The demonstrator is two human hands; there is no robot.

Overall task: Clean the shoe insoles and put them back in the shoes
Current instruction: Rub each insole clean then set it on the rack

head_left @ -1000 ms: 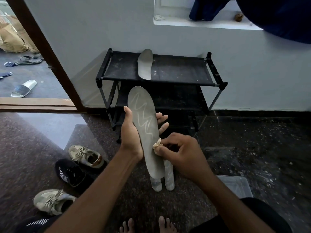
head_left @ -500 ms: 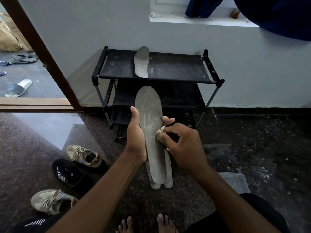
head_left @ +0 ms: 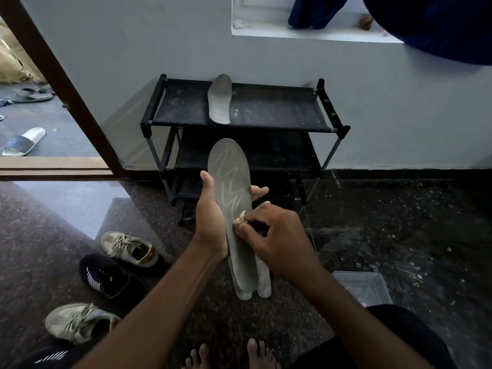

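The grey insole (head_left: pixel 230 198) stands lengthwise in my left hand (head_left: pixel 211 222): thumb up along its near edge, fingertips curling round the far edge, so that hand is wrapped on the insole at mid-length. My right hand (head_left: pixel 274 241) is closed narrow, pinching a small pale wad (head_left: pixel 241 218), cloth or tissue, I cannot tell which, and pressing it to the insole's face just below a pale zigzag streak that runs toward the toe end above my fingers. I judge I am partway through wiping this one. To do it well I should brace the back of the insole with my left fingers so it does not flex away, press firmly, and work in overlapping strokes from the toe down to the heel, turning the wad when it soils. Right under my hands the ends of two more insoles (head_left: pixel 262 282) show, seemingly lying on the floor. Beyond my hands another insole (head_left: pixel 219 99) lies on the top shelf of the black shoe rack (head_left: pixel 266 113). Out past my left forearm sit two beige sneakers (head_left: pixel 130 249) and a black sneaker (head_left: pixel 102 275); near my right forearm is a clear plastic container (head_left: pixel 362 284).
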